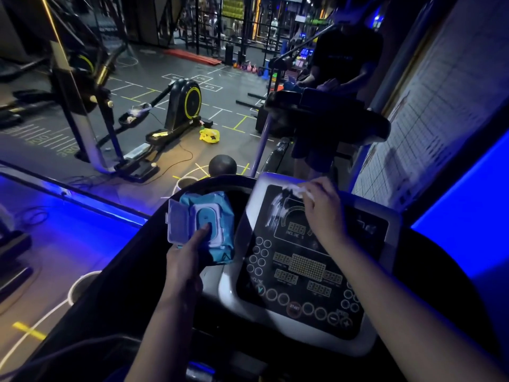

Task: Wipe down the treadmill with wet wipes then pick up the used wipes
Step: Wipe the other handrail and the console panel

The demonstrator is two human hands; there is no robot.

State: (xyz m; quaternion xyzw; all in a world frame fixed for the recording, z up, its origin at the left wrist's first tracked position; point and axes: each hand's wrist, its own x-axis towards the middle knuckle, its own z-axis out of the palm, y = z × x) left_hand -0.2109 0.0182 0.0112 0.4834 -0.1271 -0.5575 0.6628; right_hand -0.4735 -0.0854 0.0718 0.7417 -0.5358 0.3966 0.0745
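Left hand: the left hand (187, 255) rises on a forearm from 6 o'clock; its thumb lies flat on the dispenser oval and the hand grips the wipes pack (217, 205) from below; the fingers under it are hidden.
Right hand: the right hand (322, 205) comes in on a forearm from 4 o'clock, knuckles up and fingers curled; it pinches the wet wipe (296, 188) against the top of the treadmill console (303, 271).
Wipe: at 12 o'clock on the console panel; a crumpled white strip with its long axis roughly 9 to 3 o'clock.
Pack: just beside the console at its 9 o'clock; long axis about 12 to 6 o'clock; the clear hard lid (177, 224) is flipped open toward 9 o'clock.
Materials: the pack is soft, creased blue film with a pale rigid oval frame; the console is a glossy black panel in a rounded pale surround, with ring-shaped buttons and segmented displays; wet streaks (276, 210) shine at its 11 o'clock corner.
Surroundings: another person (344, 64) stands at 1 o'clock; a yellow bag (210, 135) lies on the floor at 11 o'clock.
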